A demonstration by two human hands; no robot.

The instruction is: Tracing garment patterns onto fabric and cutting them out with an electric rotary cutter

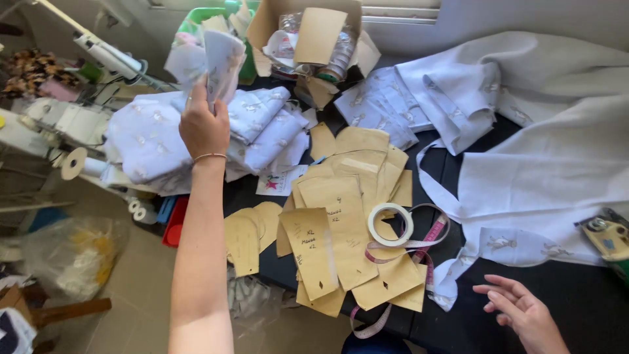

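Note:
My left hand (204,126) is stretched out over the table's left side and grips a cut piece of white printed fabric (220,56), held upright above a heap of similar folded fabric pieces (262,128). A thin bracelet circles that wrist. My right hand (517,308) hovers low at the right with fingers spread, holding nothing, over the dark table (576,295) just below the edge of a large white cloth (557,164). Brown paper pattern pieces (347,210) lie fanned out in the middle, between the two hands.
A roll of tape (390,224) and a pink measuring tape (426,239) rest on the patterns. An open cardboard box (314,36) stands at the back, a green basket behind it. An electric cutter (606,239) sits far right; a sewing machine (62,121) stands left.

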